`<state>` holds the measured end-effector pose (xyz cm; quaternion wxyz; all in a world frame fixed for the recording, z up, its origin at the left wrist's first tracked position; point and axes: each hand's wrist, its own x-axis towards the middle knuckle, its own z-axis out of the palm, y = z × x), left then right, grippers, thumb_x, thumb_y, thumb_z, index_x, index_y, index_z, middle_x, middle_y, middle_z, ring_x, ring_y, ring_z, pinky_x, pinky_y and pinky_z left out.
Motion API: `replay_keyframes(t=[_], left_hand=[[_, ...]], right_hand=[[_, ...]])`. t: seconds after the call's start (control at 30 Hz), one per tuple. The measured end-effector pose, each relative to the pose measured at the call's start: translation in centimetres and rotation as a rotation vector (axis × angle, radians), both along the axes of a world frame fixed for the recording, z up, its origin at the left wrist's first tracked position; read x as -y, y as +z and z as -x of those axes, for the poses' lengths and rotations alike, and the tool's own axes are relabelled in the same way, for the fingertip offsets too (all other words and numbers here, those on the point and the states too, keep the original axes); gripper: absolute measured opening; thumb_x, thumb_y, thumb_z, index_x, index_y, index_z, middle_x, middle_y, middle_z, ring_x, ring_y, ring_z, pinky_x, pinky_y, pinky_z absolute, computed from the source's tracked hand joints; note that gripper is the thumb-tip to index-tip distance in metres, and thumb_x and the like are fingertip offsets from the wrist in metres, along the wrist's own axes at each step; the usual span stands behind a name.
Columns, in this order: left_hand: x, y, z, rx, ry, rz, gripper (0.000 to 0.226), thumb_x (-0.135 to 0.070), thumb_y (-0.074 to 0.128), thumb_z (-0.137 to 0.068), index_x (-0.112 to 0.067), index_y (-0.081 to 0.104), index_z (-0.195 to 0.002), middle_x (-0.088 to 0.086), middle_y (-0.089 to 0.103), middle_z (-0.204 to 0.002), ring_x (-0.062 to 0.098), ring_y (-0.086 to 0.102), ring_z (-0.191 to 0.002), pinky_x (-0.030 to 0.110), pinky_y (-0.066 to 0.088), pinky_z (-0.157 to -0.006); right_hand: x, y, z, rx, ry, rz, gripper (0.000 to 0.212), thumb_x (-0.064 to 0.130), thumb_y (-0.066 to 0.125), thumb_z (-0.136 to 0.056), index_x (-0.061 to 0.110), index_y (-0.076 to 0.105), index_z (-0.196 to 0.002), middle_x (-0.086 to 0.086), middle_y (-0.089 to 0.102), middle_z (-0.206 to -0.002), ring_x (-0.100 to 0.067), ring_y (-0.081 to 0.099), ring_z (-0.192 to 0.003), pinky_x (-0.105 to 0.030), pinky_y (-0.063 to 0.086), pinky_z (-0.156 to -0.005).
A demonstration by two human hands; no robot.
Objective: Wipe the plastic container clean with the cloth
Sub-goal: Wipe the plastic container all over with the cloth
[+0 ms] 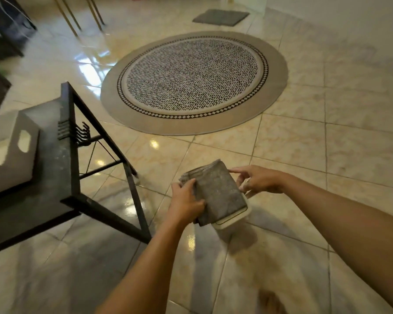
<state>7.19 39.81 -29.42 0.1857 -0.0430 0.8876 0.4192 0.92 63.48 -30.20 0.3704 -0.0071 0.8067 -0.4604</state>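
The plastic container (233, 219) is held in the air above the tiled floor (304, 155), in front of the person and between both hands; only its white rim with a thin dark line shows at the lower right, since the grey cloth (218, 189) is draped over most of it. The cloth is folded, with layered edges visible at its far upper corner. The left hand (186, 201) grips the near left side of the bundle, its fingers (187, 183) curled over the cloth's edge and the thumb pressed on top, so cloth and container are clamped together. The right hand (259, 179) is at the far right side of the container, its fingers loosely spread; the index finger points out across the cloth's upper edge while the others bend toward the container's side, and whether they actually press on it cannot be told. To the left stands a dark surface (55, 168) on a black metal frame with a row of small hooks (83, 133) on its side, carrying a pale box (9, 155) with a handle cut-out. Farther off, a round patterned rug (194, 81) lies on the floor, with a small grey mat (220, 17) beyond it.
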Motion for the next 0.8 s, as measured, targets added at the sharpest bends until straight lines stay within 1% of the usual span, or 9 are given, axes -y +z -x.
replay_keyframes(t=[0.03, 0.1, 0.2, 0.33, 0.4, 0.5, 0.57, 0.63, 0.8], left_hand=[[0.0, -0.2, -0.6, -0.037, -0.004, 0.046, 0.077, -0.029, 0.073, -0.087, -0.030, 0.030, -0.152, 0.001, 0.017, -0.149, 0.029, 0.030, -0.138, 0.046, 0.047, -0.106], [-0.5, -0.5, -2.0, -0.122, -0.076, 0.190, 0.079, -0.043, 0.069, -0.087, -0.037, 0.023, -0.152, -0.005, 0.008, -0.156, 0.032, 0.015, -0.145, 0.058, 0.036, -0.113], [-1.4, -0.9, -2.9, -0.267, -0.241, 0.420, 0.082, -0.057, 0.056, -0.090, -0.037, 0.010, -0.156, -0.003, -0.004, -0.160, 0.031, 0.002, -0.147, 0.057, 0.017, -0.120], [-2.4, -1.0, -0.9, -0.398, -0.300, 0.576, 0.075, -0.060, 0.045, -0.094, -0.034, 0.010, -0.156, 0.002, -0.013, -0.162, 0.034, -0.007, -0.148, 0.056, 0.006, -0.122], [-2.9, -1.5, 0.1, -0.437, -0.364, 0.600, 0.072, -0.059, 0.039, -0.097, -0.034, 0.008, -0.157, 0.001, -0.017, -0.164, 0.031, -0.015, -0.150, 0.053, -0.002, -0.122], [-3.5, -2.9, 1.3, -0.458, -0.526, 0.596, 0.070, -0.061, 0.029, -0.099, -0.035, 0.000, -0.158, -0.003, -0.024, -0.164, 0.026, -0.024, -0.150, 0.047, -0.016, -0.118], [-3.6, -4.1, 1.7, -0.401, -0.575, 0.604, 0.069, -0.063, 0.021, -0.100, -0.036, -0.006, -0.157, -0.003, -0.027, -0.163, 0.024, -0.027, -0.149, 0.050, -0.015, -0.120], [-3.5, -5.0, 1.6, -0.348, -0.565, 0.611, 0.068, -0.063, 0.016, -0.100, -0.037, -0.012, -0.156, -0.004, -0.027, -0.163, 0.023, -0.028, -0.148, 0.051, -0.011, -0.122], [-3.3, -5.6, 1.6, -0.371, -0.519, 0.612, 0.067, -0.063, 0.014, -0.100, -0.037, -0.012, -0.156, -0.004, -0.023, -0.164, 0.021, -0.027, -0.149, 0.045, -0.016, -0.120]], right_hand=[[0.0, 0.0, -0.8, 0.005, -0.007, 0.000, 0.083, -0.012, 0.060, -0.087, 0.023, 0.028, -0.155, -0.010, 0.061, -0.097, -0.020, 0.067, -0.085, -0.037, 0.061, -0.080], [0.0, 0.1, -2.3, 0.027, -0.020, -0.009, 0.087, -0.013, 0.062, -0.086, 0.024, 0.025, -0.156, -0.009, 0.061, -0.093, -0.019, 0.066, -0.081, -0.038, 0.061, -0.079], [-0.1, 0.5, -3.2, 0.057, -0.026, -0.007, 0.094, -0.012, 0.064, -0.085, 0.028, 0.018, -0.158, -0.010, 0.061, -0.095, -0.019, 0.066, -0.083, -0.038, 0.061, -0.078], [0.2, 0.7, -2.0, 0.030, -0.082, 0.037, 0.095, -0.011, 0.063, -0.086, 0.030, 0.014, -0.158, -0.011, 0.061, -0.097, -0.019, 0.067, -0.084, -0.032, 0.060, -0.071], [0.4, 0.3, -1.5, 0.026, -0.082, 0.049, 0.095, -0.012, 0.061, -0.087, 0.031, 0.015, -0.158, -0.012, 0.060, -0.095, -0.019, 0.066, -0.083, -0.032, 0.060, -0.070], [0.5, -0.3, -0.9, 0.059, -0.061, 0.066, 0.098, -0.016, 0.061, -0.085, 0.031, 0.015, -0.157, -0.013, 0.061, -0.092, -0.022, 0.067, -0.081, -0.033, 0.061, -0.070], [0.4, -0.8, -0.7, 0.106, -0.066, 0.101, 0.101, -0.019, 0.061, -0.083, 0.030, 0.014, -0.158, -0.012, 0.062, -0.088, -0.023, 0.068, -0.080, -0.034, 0.061, -0.069], [0.2, -1.2, -0.5, 0.134, -0.070, 0.136, 0.103, -0.019, 0.062, -0.082, 0.031, 0.013, -0.158, -0.011, 0.061, -0.086, -0.022, 0.068, -0.079, -0.035, 0.061, -0.069], [0.3, -1.6, -0.7, 0.133, -0.077, 0.193, 0.099, -0.017, 0.061, -0.085, 0.030, 0.014, -0.158, -0.009, 0.056, -0.083, -0.018, 0.066, -0.075, -0.034, 0.061, -0.068]])
